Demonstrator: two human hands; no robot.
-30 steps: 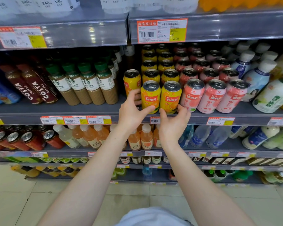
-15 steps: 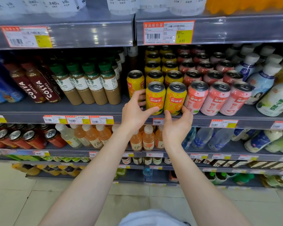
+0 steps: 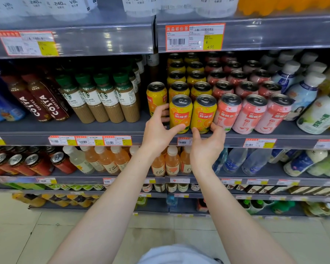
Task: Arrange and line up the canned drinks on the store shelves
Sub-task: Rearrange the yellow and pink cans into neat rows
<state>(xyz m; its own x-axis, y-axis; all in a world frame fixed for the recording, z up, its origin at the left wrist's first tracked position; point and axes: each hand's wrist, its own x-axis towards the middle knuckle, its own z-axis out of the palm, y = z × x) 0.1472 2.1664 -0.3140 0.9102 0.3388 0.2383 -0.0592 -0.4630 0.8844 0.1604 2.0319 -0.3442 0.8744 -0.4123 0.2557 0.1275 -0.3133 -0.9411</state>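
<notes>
Yellow orange-drink cans stand in two rows on the grey shelf (image 3: 111,128), with pink peach-drink cans (image 3: 228,113) in three rows to their right. My left hand (image 3: 159,128) wraps the front left yellow can (image 3: 180,113), thumb across its base and fingers behind its left side. My right hand (image 3: 208,145) cups the front right yellow can (image 3: 203,114) from below, thumb at its base and fingers between it and the first pink can. One lone yellow can (image 3: 156,98) stands apart, left of the rows and further back.
Starbucks latte bottles (image 3: 105,100) and Costa coffee bottles (image 3: 36,98) fill the shelf's left part; white milk bottles (image 3: 301,96) stand at the right. Price tags line the shelf edge (image 3: 90,140). Lower shelves hold juice bottles, dark cans and water bottles.
Both hands stay on the two front yellow cans; my right thumb has shifted slightly along the right can's base. The view has drifted a little.
</notes>
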